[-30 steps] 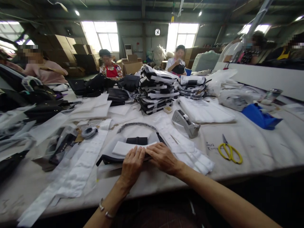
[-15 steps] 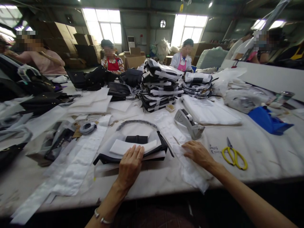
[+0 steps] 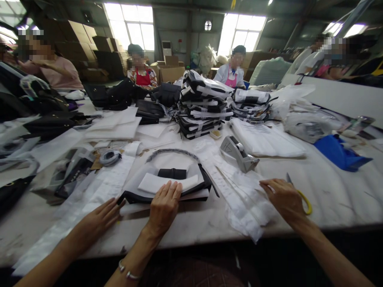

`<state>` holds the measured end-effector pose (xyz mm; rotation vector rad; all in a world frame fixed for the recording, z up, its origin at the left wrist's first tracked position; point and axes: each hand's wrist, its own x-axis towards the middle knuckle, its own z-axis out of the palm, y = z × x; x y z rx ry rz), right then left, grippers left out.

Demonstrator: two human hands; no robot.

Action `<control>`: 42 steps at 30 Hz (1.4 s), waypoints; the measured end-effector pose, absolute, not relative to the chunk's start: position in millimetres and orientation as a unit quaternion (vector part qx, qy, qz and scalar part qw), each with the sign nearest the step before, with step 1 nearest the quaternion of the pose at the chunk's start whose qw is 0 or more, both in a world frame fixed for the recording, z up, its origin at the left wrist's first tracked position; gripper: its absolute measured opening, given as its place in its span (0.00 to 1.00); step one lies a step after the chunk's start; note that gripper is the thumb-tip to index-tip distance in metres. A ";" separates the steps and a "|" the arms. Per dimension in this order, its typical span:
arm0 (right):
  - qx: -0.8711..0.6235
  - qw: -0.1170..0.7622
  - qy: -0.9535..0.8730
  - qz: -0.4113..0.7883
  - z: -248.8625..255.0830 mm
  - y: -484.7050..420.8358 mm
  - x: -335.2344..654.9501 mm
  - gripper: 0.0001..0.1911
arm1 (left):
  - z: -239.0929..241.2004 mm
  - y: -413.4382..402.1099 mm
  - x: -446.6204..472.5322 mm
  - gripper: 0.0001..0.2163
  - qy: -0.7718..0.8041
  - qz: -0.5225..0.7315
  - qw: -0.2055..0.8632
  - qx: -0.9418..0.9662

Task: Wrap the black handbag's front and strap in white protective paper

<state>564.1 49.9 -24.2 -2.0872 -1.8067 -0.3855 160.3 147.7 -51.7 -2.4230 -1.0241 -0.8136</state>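
Observation:
My left hand (image 3: pixel 164 204), a bracelet on its wrist, lies flat and open on the near edge of a black bag (image 3: pixel 167 190) that is partly wrapped in white paper. The bag's curved handle (image 3: pixel 173 152) lies on the table behind it. My right hand (image 3: pixel 284 197) is palm down over the yellow scissors (image 3: pixel 305 202) at the right. Its fingers are loosely bent and the scissors still lie flat, with one handle loop and the blade tip showing. A third hand (image 3: pixel 101 218), another person's, reaches in from the lower left onto the white paper strips (image 3: pixel 98 191).
A grey tape dispenser (image 3: pixel 237 153) stands behind loose white wrapping sheets (image 3: pixel 242 199). Stacks of wrapped bags (image 3: pixel 203 105) fill the table's middle, with black bags (image 3: pixel 50 125) at the left and a blue cloth (image 3: pixel 341 153) at the right. Several people sit along the far side.
My right hand left the bag, crossed the white sheets and now covers the scissors. My left hand stayed on the bag. Another person's hand has come in at the lower left.

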 end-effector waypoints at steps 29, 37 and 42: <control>-0.644 0.344 -0.589 0.346 -11.8 73.7 462.5 0.19 | -42.2 148.0 151.0 0.24 -0.382 -0.303 0.156 -0.859; -0.524 0.278 -0.738 0.321 -34.1 82.8 413.4 0.12 | -18.1 160.1 137.8 0.23 -0.475 -0.330 0.112 -0.808; -0.595 0.168 -0.781 0.093 -56.1 117.1 397.1 0.29 | -13.4 163.1 135.7 0.21 -0.491 -0.345 0.112 -0.792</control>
